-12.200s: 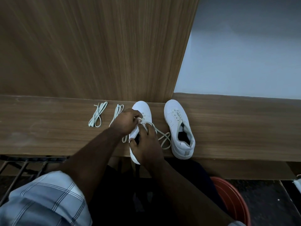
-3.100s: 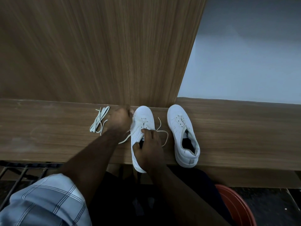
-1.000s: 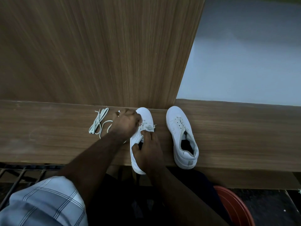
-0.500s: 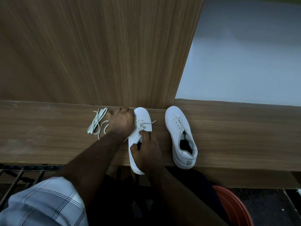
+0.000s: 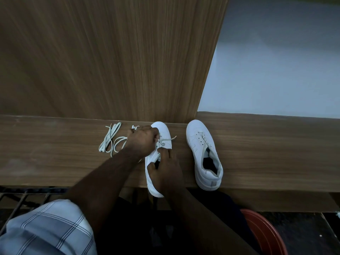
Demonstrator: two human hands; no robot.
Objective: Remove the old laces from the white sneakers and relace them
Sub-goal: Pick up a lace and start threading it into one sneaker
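Our left hand is curled over the left sneaker's eyelets, pinching the lace, whose free end pokes out to the right. Our right hand grips that sneaker's collar, its heel overhanging the shelf edge. The unlaced sneaker stands to the right, and loose laces lie left.

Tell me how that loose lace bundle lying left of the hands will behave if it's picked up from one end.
The loose lace bundle lies in limp loops on the wooden ledge, so it would probably dangle and unfold rather than hold shape. It looks thin and flat, so likely very light. Its strands overlap, so they might snag together.
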